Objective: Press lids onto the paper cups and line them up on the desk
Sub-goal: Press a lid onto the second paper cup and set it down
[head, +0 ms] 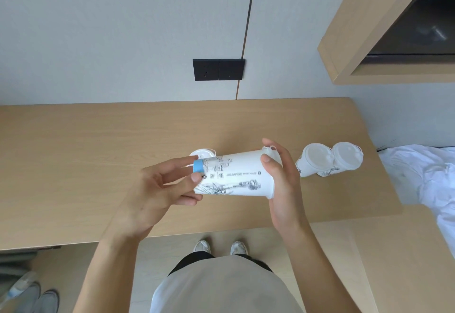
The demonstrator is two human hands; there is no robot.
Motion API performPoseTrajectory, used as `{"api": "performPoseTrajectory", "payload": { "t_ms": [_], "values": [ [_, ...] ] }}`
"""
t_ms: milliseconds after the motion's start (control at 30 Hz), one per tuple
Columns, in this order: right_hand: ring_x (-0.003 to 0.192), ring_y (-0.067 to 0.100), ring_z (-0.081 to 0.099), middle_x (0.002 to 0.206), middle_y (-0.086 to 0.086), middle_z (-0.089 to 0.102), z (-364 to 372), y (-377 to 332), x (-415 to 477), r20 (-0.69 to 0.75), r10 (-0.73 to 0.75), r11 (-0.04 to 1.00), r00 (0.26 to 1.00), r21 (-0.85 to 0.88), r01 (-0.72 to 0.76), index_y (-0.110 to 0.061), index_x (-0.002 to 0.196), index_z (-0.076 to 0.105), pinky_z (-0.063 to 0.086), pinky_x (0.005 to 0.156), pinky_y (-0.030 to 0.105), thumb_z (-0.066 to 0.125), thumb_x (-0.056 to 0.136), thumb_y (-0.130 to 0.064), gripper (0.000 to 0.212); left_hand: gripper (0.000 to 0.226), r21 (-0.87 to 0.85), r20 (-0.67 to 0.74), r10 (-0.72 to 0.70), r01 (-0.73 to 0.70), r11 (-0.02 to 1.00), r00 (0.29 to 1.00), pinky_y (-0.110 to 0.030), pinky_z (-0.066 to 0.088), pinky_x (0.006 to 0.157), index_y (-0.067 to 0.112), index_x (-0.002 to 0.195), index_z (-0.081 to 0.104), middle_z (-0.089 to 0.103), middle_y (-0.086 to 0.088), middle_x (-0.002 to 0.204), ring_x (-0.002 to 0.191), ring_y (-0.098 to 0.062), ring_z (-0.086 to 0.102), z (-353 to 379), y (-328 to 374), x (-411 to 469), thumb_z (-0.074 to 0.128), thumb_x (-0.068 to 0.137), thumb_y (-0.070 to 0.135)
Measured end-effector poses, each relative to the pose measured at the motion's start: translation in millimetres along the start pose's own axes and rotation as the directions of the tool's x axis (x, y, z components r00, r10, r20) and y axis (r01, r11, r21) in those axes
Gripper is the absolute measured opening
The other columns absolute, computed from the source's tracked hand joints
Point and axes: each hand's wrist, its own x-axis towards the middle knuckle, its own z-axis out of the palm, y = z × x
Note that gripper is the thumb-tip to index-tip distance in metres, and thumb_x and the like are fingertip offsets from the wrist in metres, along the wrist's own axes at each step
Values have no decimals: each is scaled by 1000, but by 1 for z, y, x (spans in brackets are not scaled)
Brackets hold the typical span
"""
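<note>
A tall white paper cup [236, 176] with grey-blue drawings lies sideways in the air above the wooden desk [86, 145]. My left hand [162, 189] grips its narrow bottom end, with a blue band on one fingertip. My right hand [280, 182] covers the wide mouth end, pressing a white lid [269, 150] against the rim. Two lidded cups [316, 160] [346, 156] stand side by side, touching, on the desk to the right. A loose white lid [203, 153] lies on the desk behind the held cup, partly hidden.
The desk's right end lies just past the lidded cups, with white bedding [423, 177] beyond it. A black socket panel [218, 69] is on the wall, and a wooden shelf box [369, 42] hangs at upper right. My feet stand below the front edge.
</note>
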Motion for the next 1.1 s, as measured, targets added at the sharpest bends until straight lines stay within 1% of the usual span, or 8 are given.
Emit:
{"api": "performPoseTrajectory", "payload": {
  "t_ms": [100, 233, 400, 533, 633, 733, 933, 1100],
  "values": [
    [110, 20, 65, 112, -4, 67, -6, 0, 0, 39, 39, 999, 998, 22, -40, -33, 123, 70, 52, 90, 43, 71, 69, -52, 58, 54, 40, -7, 44, -44, 998, 999, -38, 63, 83, 27, 125, 71, 75, 11, 124, 88, -31, 78, 3, -1, -5, 80, 73, 22],
    [111, 23, 65, 114, 1, 67, -8, 2, 1, 46, 38, 999, 998, 22, -39, -34, 121, 71, 51, 93, 46, 71, 69, -52, 55, 45, 11, -66, 12, -12, 1000, 998, -33, 65, 70, 23, 124, 70, 80, -1, 111, 82, -34, 79, 14, -1, -8, 72, 80, 32],
    [133, 34, 57, 140, 14, 60, -16, 3, 3, 55, 48, 998, 997, 25, -49, -39, 119, 73, 40, 116, 65, 71, 70, -55, 52, 49, 29, -75, 50, -48, 998, 996, -39, 64, 83, 24, 126, 69, 74, 12, 125, 95, -26, 79, 23, 0, -15, 75, 77, 21],
    [124, 29, 61, 123, 3, 65, -22, 3, 5, 72, 33, 999, 997, 39, -35, -38, 117, 73, 45, 112, 58, 72, 69, -53, 50, 43, 33, -107, 17, -14, 999, 994, -37, 65, 74, 25, 123, 69, 78, 1, 117, 86, -32, 79, 35, 1, -15, 71, 81, 30],
    [128, 31, 60, 122, -1, 67, -30, 1, 7, 95, 22, 999, 995, 33, -25, -38, 118, 73, 45, 112, 56, 72, 70, -52, 50, 49, 19, -86, 29, -28, 999, 996, -40, 62, 86, 20, 128, 68, 72, 8, 131, 100, -27, 78, 41, 2, -18, 76, 80, 18],
    [114, 21, 66, 113, -7, 70, -38, 1, 9, 99, 22, 999, 995, 43, -27, -37, 117, 73, 52, 103, 48, 72, 70, -51, 50, 42, 28, -126, 29, -26, 999, 992, -40, 63, 83, 21, 127, 70, 71, 7, 132, 107, -25, 75, 49, 1, -17, 77, 85, 28],
    [107, 19, 65, 108, -5, 69, -55, 6, 13, 91, 63, 994, 994, 83, -70, -35, 116, 73, 50, 94, 44, 72, 69, -50, 50, 42, 12, -131, 118, -118, 993, 984, -34, 60, 91, 23, 120, 73, 75, 3, 123, 107, -24, 75, 68, -1, -16, 74, 79, 16],
    [109, 24, 65, 112, 4, 69, -70, 14, 19, 82, 111, 970, 990, 209, -126, -22, 126, 70, 49, 91, 46, 72, 70, -46, 61, 43, 27, -107, 185, -183, 983, 977, -23, 57, 85, 21, 124, 71, 74, 3, 127, 116, -19, 72, 93, 3, -16, 73, 82, 14]
  ]
}}
